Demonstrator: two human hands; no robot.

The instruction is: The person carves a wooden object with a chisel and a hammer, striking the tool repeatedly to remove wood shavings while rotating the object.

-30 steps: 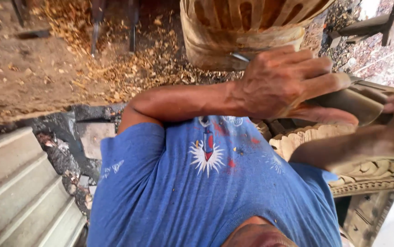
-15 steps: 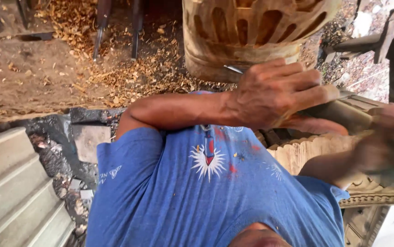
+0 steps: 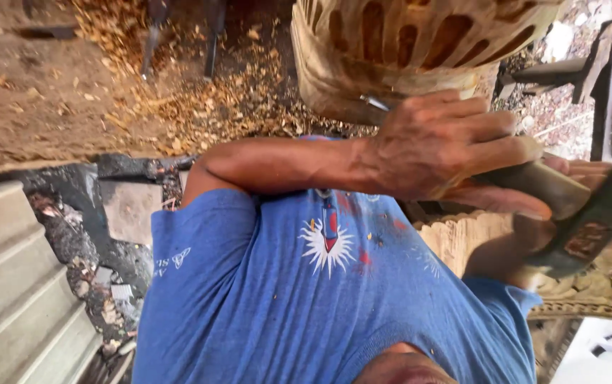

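A wooden-handled chisel (image 3: 533, 186) is gripped in the closed left hand (image 3: 448, 146) at right of centre, its long axis running toward the upper left, tip (image 3: 373, 103) against the carved wooden piece (image 3: 405, 43); the mallet (image 3: 597, 213) is blurred at the right edge, just beside the chisel's butt. The right hand (image 3: 533, 238) seems wrapped round the mallet, though its grip cannot be told for certain.

- Dirt floor (image 3: 43, 107), daylight, wood shavings (image 3: 199, 99) scattered thick.
- Grey corrugated sheet (image 3: 14, 299) at one edge.
- Broken stone rubble (image 3: 107, 242) beside it.
- Dark wooden frame (image 3: 604, 71) at far side.
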